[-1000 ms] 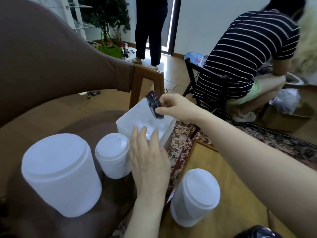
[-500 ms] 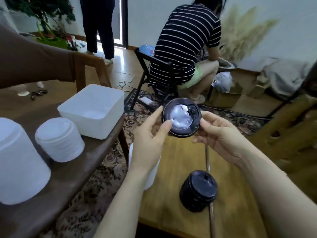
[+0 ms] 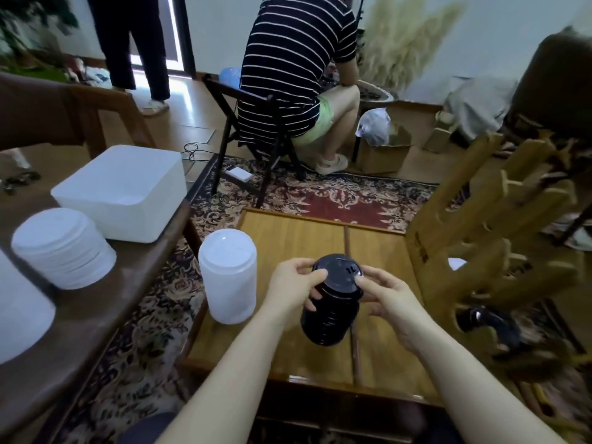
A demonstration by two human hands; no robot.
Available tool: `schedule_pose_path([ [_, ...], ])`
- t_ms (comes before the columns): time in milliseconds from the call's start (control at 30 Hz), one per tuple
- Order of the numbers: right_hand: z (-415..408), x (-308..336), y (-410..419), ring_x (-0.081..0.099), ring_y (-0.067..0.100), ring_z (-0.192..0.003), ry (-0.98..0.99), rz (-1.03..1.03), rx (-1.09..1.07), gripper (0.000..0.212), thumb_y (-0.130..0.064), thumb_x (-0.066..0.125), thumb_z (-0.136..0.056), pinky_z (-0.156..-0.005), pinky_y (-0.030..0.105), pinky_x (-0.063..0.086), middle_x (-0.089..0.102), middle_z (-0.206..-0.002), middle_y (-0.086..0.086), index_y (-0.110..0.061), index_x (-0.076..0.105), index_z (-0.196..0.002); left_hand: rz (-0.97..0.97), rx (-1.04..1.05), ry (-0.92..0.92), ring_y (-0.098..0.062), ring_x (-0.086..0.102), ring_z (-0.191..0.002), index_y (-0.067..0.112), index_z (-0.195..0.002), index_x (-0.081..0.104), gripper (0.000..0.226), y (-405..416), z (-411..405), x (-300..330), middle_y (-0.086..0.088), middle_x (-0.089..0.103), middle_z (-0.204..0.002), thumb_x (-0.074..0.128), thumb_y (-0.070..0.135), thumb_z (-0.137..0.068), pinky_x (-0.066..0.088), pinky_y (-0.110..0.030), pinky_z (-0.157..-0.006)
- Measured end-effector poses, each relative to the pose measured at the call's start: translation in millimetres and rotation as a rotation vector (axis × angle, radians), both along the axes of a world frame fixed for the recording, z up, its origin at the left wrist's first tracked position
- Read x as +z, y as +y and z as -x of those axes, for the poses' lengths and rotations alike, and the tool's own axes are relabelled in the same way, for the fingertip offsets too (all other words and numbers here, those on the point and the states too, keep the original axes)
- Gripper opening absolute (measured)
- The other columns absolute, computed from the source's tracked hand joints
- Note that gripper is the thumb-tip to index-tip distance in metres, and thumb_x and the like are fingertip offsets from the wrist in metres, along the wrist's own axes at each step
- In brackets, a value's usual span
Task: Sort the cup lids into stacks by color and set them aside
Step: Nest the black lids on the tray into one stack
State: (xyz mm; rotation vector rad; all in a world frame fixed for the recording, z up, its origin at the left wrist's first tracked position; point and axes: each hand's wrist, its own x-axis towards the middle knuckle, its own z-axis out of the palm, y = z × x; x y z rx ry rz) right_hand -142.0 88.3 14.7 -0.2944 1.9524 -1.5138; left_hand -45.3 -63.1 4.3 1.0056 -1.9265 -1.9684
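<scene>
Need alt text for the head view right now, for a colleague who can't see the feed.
Both hands, left hand and right hand, grip the top lid of a black lid stack standing on a low wooden table. A white lid stack stands beside it; another white stack and a white bin sit on the brown table at left.

The person's two forearms are bare from the lower frame edge up to the hands, with no sleeves in view. The left hand [image 3: 294, 283] and right hand [image 3: 389, 299] carry no gloves, rings or watch.
</scene>
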Motion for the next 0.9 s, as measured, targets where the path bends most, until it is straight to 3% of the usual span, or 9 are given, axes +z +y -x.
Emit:
schedule_pose_path([
  [133, 0, -11, -2, 0.060, 0.009, -0.093, 0.036, -0.098, -0.002, 0.040, -0.021, 0.064, -0.094, -0.061, 0.019, 0.042, 0.062, -0.126, 0.006, -0.018, 0.057, -0.133, 0.110, -0.013, -0.126, -0.006, 0.052, -0.039, 0.003, -0.140, 0.052, 0.047, 4, 5, -15, -0.008, 0.065, -0.085, 0.064, 0.018, -0.097, 0.042, -0.020, -0.040],
  [233, 1, -19, -1, 0.056, 0.016, -0.105, 0.027, -0.154, 0.014, 0.040, -0.020, 0.065, -0.093, -0.066, 0.021, 0.040, 0.060, -0.128, 0.007, -0.016, 0.057, -0.132, 0.159, -0.031, -0.169, -0.005, 0.051, -0.043, 0.004, -0.137, 0.056, 0.044, 8, 3, -21, -0.009, 0.064, -0.091, 0.063, 0.021, -0.097, 0.039, -0.017, -0.040],
  [300, 2, -20, -1, 0.057, 0.015, -0.101, -0.024, -0.171, 0.026, 0.039, -0.020, 0.065, -0.094, -0.069, 0.025, 0.043, 0.061, -0.126, 0.005, -0.017, 0.057, -0.131, 0.155, -0.019, -0.154, -0.008, 0.058, -0.057, 0.005, -0.134, 0.060, 0.043, 9, 3, -23, -0.010, 0.068, -0.099, 0.065, 0.025, -0.096, 0.045, -0.018, -0.046],
  [367, 4, -20, -1, 0.061, 0.013, -0.096, -0.114, -0.152, 0.040, 0.038, -0.021, 0.063, -0.095, -0.069, 0.026, 0.048, 0.062, -0.124, 0.005, -0.018, 0.055, -0.132, 0.164, -0.002, -0.163, -0.016, 0.066, -0.091, 0.007, -0.131, 0.063, 0.044, 8, 2, -26, -0.008, 0.069, -0.120, 0.068, 0.031, -0.094, 0.054, -0.024, -0.074],
  [433, 5, -25, -1, 0.062, 0.021, -0.106, -0.203, -0.152, 0.057, 0.045, -0.025, 0.065, -0.094, -0.086, 0.035, 0.054, 0.063, -0.125, 0.006, -0.017, 0.052, -0.136, 0.141, 0.000, -0.187, -0.017, 0.059, -0.110, 0.007, -0.131, 0.063, 0.044, 8, 0, -27, -0.006, 0.065, -0.131, 0.066, 0.032, -0.095, 0.046, -0.029, -0.090],
  [500, 6, -32, 0, 0.059, 0.025, -0.115, -0.250, -0.182, 0.068, 0.049, -0.032, 0.067, -0.092, -0.102, 0.044, 0.048, 0.063, -0.125, 0.007, -0.018, 0.052, -0.137, 0.023, -0.003, -0.181, -0.018, 0.054, -0.115, 0.007, -0.135, 0.059, 0.044, 11, -2, -28, -0.008, 0.060, -0.137, 0.062, 0.031, -0.098, 0.040, -0.028, -0.090],
  [567, 6, -35, 1, 0.056, 0.028, -0.120, -0.309, -0.189, 0.069, 0.050, -0.037, 0.066, -0.091, -0.107, 0.047, 0.044, 0.061, -0.127, 0.008, -0.018, 0.053, -0.136, -0.121, -0.003, -0.185, -0.024, 0.052, -0.126, 0.008, -0.139, 0.055, 0.047, 14, -3, -27, -0.010, 0.055, -0.143, 0.059, 0.034, -0.099, 0.041, -0.030, -0.094],
  [700, 4, -34, 2, 0.044, 0.035, -0.133, -0.458, -0.190, 0.090, 0.058, -0.045, 0.066, -0.088, -0.110, 0.050, 0.039, 0.052, -0.134, 0.017, -0.013, 0.050, -0.134, -0.338, -0.001, -0.228, -0.030, 0.042, -0.140, 0.015, -0.150, 0.044, 0.065, 17, -5, -25, -0.009, 0.045, -0.153, 0.058, 0.050, -0.096, 0.036, -0.043, -0.112],
  [900, 4, -31, 5, 0.050, 0.040, -0.127, -0.527, -0.102, 0.035, 0.085, -0.042, 0.077, -0.066, -0.107, 0.048, 0.042, 0.052, -0.133, 0.025, -0.002, 0.049, -0.135, -0.393, 0.006, -0.236, -0.031, 0.039, -0.142, 0.018, -0.149, 0.045, 0.071, 15, -10, -24, -0.011, 0.045, -0.153, 0.060, 0.057, -0.092, 0.034, -0.046, -0.115],
])
